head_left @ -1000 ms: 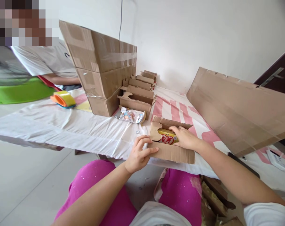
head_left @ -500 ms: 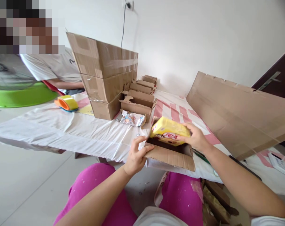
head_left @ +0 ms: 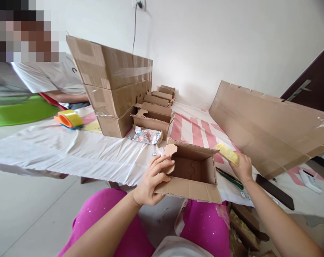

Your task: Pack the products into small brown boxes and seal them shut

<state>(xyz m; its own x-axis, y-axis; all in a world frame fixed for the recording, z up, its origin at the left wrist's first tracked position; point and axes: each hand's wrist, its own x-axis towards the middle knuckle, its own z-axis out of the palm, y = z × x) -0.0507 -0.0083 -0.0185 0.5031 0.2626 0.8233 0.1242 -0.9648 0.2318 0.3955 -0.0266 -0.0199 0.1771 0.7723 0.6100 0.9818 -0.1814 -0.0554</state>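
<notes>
An open cardboard box sits at the table's front edge, its front flap folded out toward me and nothing visible inside. My left hand grips its left end, with the fingers over the side flap. To the right of the box, my right hand holds a yellow printed carton above the table. The carton is turned narrow side to me, so its printed face is hidden. A green-edged flat item lies below it, beside a dark phone.
Taped cardboard boxes stand stacked at left, with several open boxes behind mine. A crumpled printed wrapper and a yellow-orange roll lie on the cloth. A large cardboard sheet leans at right. A person sits at far left.
The yellow carton has come out of the cardboard box and moved right in my right hand, turning edge-on. My left hand keeps to the box's left end; the view has shifted slightly.
</notes>
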